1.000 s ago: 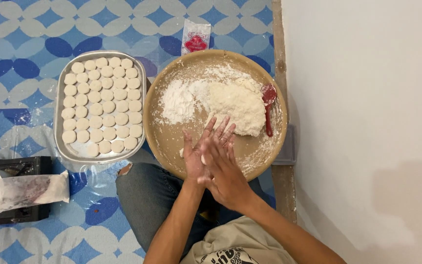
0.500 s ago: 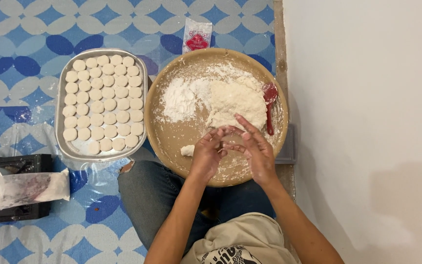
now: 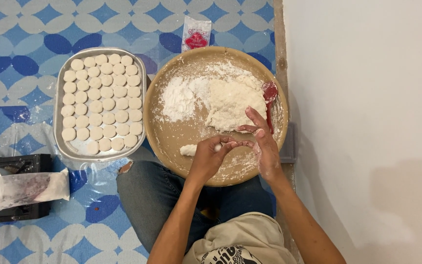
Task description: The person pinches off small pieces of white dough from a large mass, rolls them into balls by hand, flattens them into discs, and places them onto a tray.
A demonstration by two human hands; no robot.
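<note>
Since half a second earlier, both hands have shifted slightly rightward over the tray, and the right hand's fingers have lifted and spread toward the dough mass. At centre frame, the person's left hand point(image 3: 210, 155) is curled with its fingertips pressed around a small white dough piece point(image 3: 217, 146), pinching it near the thumb. Beside it, the right hand point(image 3: 261, 142) meets the left at the fingertips, its fingers loosely spread and dusted with flour; whether it grips the piece as well cannot be told. Both hands hover over the lower part of a round tan tray point(image 3: 172, 142), which rests across the person's lap (blue jeans are visible below it). On this tray, toward its upper right, lies a large white dough mass point(image 3: 233, 102), with loose flour point(image 3: 179, 98) spread just left of it. A second small dough lump point(image 3: 188, 150) sits on the tray just left of the left hand. At the tray's right edge lies a red spoon point(image 3: 269, 95), touching the dough mass. Left of the round tray stands a rectangular metal tray point(image 3: 58, 112) filled with rows of flattened white dough discs point(image 3: 101, 105). Above the round tray, at upper centre, lies a small plastic packet point(image 3: 196, 33) with a red mark.
</note>
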